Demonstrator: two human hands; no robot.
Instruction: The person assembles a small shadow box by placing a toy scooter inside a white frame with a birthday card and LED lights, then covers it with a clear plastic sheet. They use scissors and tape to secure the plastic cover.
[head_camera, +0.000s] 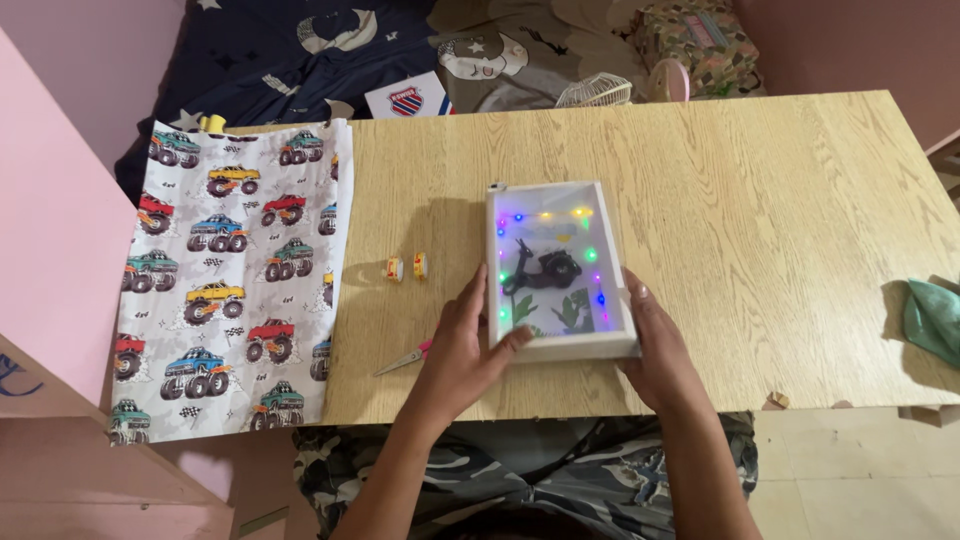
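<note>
A white shadow-box frame (556, 268) lies on the wooden table (760, 200), with small coloured lights glowing inside around a black scooter figure and green leaves. My left hand (468, 340) grips its near left edge, thumb on the front rim. On the near right side, my right hand (652, 345) holds the frame. Left of the frame lie two small rolls of tape (407, 267). A pair of pink-handled scissors (402, 360) lies partly hidden under my left wrist.
A sheet of wrapping paper (235, 270) printed with monster trucks covers the table's left end. A green cloth (932, 318) sits at the right edge. Beyond the table are dark star-patterned bedding (290, 60), a small fan (593, 92) and a patterned bag (695, 40).
</note>
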